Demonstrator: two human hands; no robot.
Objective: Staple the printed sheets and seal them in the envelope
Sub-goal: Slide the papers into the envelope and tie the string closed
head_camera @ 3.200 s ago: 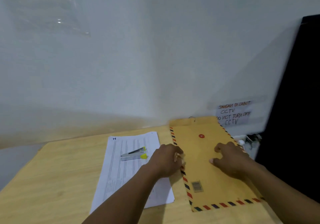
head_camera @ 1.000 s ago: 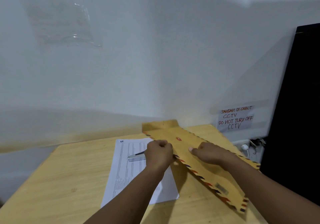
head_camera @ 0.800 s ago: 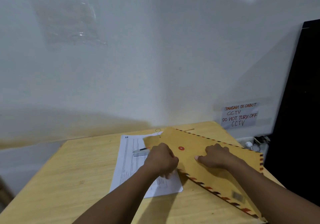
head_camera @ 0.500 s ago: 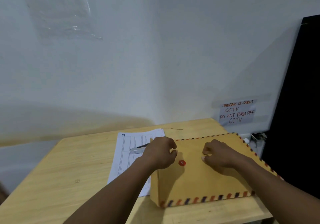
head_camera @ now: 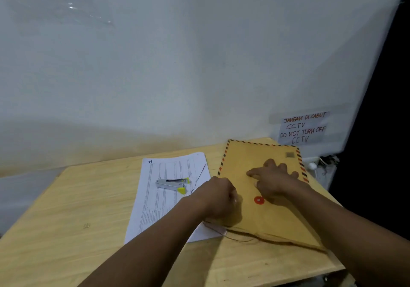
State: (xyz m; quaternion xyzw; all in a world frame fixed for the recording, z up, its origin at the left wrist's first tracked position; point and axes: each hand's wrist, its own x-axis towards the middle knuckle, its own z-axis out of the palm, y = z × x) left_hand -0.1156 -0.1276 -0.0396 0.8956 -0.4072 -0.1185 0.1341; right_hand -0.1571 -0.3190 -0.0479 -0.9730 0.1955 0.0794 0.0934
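The brown envelope (head_camera: 248, 160) with striped borders lies on the right of the wooden table (head_camera: 66, 220), its red button (head_camera: 259, 200) facing up and its open end towards me. My left hand (head_camera: 218, 200) is closed in a fist at the envelope's left edge, gripping it. My right hand (head_camera: 274, 181) lies flat on the envelope with fingers spread. A thin red string (head_camera: 199, 177) trails from near my left hand across the printed sheets (head_camera: 159, 204). On the sheets rests a silver stapler (head_camera: 172, 184) with yellow tips.
The table backs onto a white wall with a taped CCTV notice (head_camera: 302, 129). A dark panel (head_camera: 388, 131) stands at the right. A white plug and cables (head_camera: 312, 165) sit beyond the table's far right corner.
Both hands have spun the envelope round on the table: its flap end went from far to near me and the barcode end now lies far. The sheets and stapler stayed put.
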